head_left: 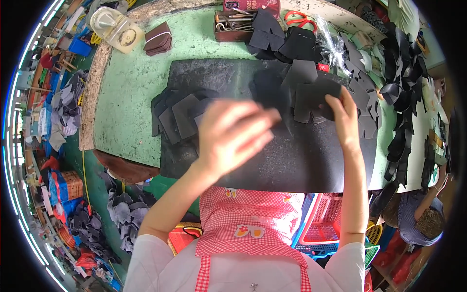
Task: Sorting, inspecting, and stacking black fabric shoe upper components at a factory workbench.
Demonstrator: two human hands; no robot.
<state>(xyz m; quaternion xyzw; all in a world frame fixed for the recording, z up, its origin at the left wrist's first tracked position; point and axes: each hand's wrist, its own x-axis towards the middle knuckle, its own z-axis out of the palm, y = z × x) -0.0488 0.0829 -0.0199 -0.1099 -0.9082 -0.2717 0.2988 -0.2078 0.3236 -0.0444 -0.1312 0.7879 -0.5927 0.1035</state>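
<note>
My right hand point(344, 119) pinches the right edge of a flat black cut piece point(311, 100), which looks like leather or fabric, between thumb and fingers. My left hand point(238, 136) is over the middle of the black work mat point(272, 165), its fingers smeared by motion, so its grip does not show. Just beyond those fingers is a blurred dark piece point(270, 87); whether they touch it I cannot tell. To the left of my left hand lies a loose pile of black cut pieces point(185, 114). More black pieces point(367, 97) overlap to the right of my right hand.
At the table's back stand a box of tools point(233, 27), red-handled scissors point(300, 20) and a clear plastic bag point(332, 44). Stacked brown pieces point(158, 38) lie near a translucent container point(116, 31). Strings of black pieces point(401, 112) hang at right, with another person point(421, 219) beyond.
</note>
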